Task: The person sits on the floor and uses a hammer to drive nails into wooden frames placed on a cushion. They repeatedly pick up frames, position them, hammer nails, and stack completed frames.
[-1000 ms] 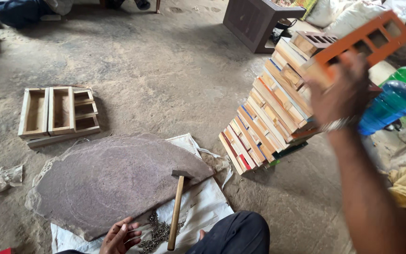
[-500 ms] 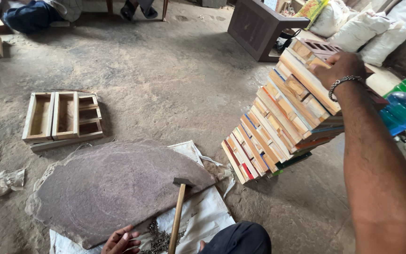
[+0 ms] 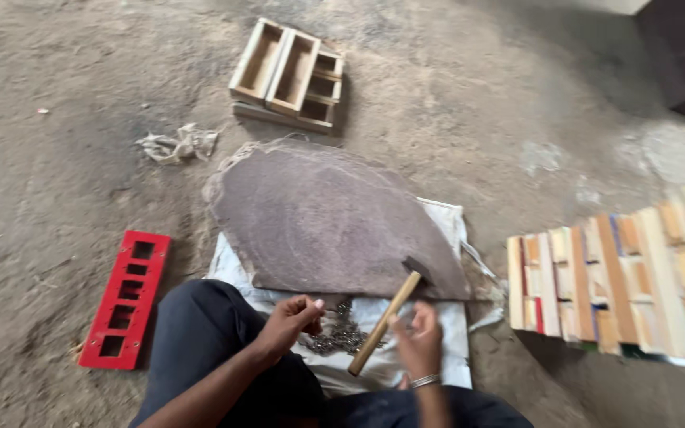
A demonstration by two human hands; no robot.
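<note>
Hammer lies low centre, handle slanting lower-left to head upper-right; right hand, fingers loosely spread, nearest; left hand pinches nails.

Stone slab: laid on a sack on the floor.
Hammer: rested with its head on the slab's near edge.
Nails: heaped on the sack, left of the hammer.
Perforated frame: left of the sack.
Wooden boxes: behind the slab.
Stacked frames: right of the slab.

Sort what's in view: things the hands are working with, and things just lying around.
In hand: left hand and right hand over the nail pile; hammer; stone slab.
Lying about: red frame; wooden boxes; stacked frames; crumpled rag.
</note>
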